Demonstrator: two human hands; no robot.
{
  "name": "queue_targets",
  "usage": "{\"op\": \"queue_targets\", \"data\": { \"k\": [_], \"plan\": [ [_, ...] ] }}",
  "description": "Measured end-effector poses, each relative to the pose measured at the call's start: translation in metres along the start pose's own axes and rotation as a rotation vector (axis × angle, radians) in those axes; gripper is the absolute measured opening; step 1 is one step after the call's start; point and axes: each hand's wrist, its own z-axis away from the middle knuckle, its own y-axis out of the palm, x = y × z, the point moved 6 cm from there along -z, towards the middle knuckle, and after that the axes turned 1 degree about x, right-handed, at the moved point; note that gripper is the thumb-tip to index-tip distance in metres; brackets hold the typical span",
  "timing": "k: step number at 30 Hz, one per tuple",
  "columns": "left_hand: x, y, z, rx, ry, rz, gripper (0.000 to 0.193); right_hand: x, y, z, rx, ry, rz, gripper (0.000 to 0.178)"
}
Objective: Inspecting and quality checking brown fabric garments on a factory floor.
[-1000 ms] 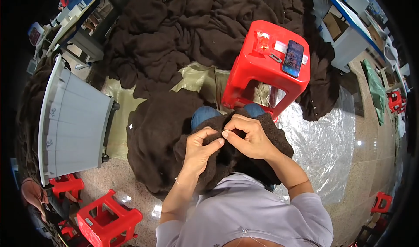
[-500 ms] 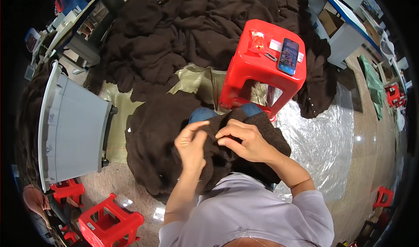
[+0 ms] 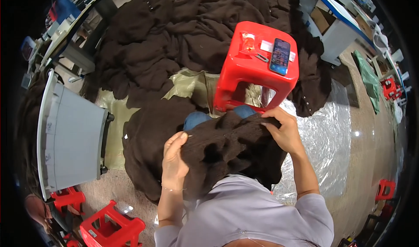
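Brown cloth (image 3: 233, 138), spread between my left grip (image 3: 175, 156) and right grip (image 3: 284, 128) | left pinching its edge; right at opposite edge, cannot tell if closed | likely soft, limp, bulk-heavy | best pinched edgewise

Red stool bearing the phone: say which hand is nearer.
Right. The right hand is just below the red stool in the picture; the left hand is farther off, below and left of it.

Bare forearms (image 3: 306, 173) held well apart out front, left hand (image 3: 175, 155) pinching, right hand (image 3: 285, 131) angled inward, thumb (image 3: 271, 128) and forefinger (image 3: 274, 112) parted
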Motion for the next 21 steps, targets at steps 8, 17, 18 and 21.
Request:
{"op": "queue_targets", "data": {
  "k": [8,17,18,21],
  "plan": [
    [0.029,0.04,-0.002,0.075,0.135,-0.28,0.008,0.084,0.04,0.033,-0.146,-0.78,-0.061,0.033],
    [0.033,0.032,0.005,0.052,0.106,-0.209,0.012,0.08,0.069,0.027,-0.159,-0.839,-0.08,0.03],
    [0.035,0.032,0.005,0.059,0.108,-0.207,0.012,0.08,0.069,0.027,-0.166,-0.832,-0.079,0.03],
    [0.037,0.03,0.005,0.041,0.133,-0.198,0.013,0.081,0.072,0.027,-0.15,-0.819,-0.016,0.028]
  ]
}}
